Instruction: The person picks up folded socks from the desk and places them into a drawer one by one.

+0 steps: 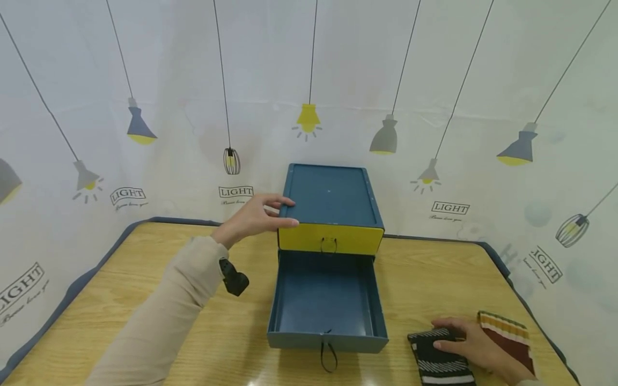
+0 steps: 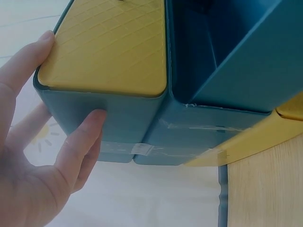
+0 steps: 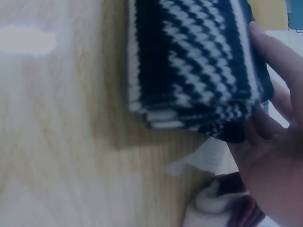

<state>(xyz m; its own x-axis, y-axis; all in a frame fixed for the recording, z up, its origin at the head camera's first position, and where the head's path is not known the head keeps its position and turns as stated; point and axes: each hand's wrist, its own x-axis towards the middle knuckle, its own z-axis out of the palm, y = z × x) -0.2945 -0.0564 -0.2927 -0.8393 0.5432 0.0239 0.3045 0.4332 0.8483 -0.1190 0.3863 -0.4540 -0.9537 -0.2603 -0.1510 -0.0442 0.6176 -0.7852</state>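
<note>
The left hand (image 1: pixel 253 217), fingers loosely extended, rests on the left top edge of the drawer box (image 1: pixel 330 194). At near right, beside the open drawer (image 1: pixel 294 341), the right hand (image 1: pixel 478 347) touches the folded knit (image 1: pixel 436 364); pinching or not, I cannot tell. Better to hold all layers together.

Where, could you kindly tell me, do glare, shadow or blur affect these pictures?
Right wrist: white glare on the tabletop, shadow beside the black-and-white knitted item, the right hand softly blurred; head: pale sheen on the floor of the open drawer; left wrist: slightly hazy, yet the yellow drawer front shows its pattern.
</note>
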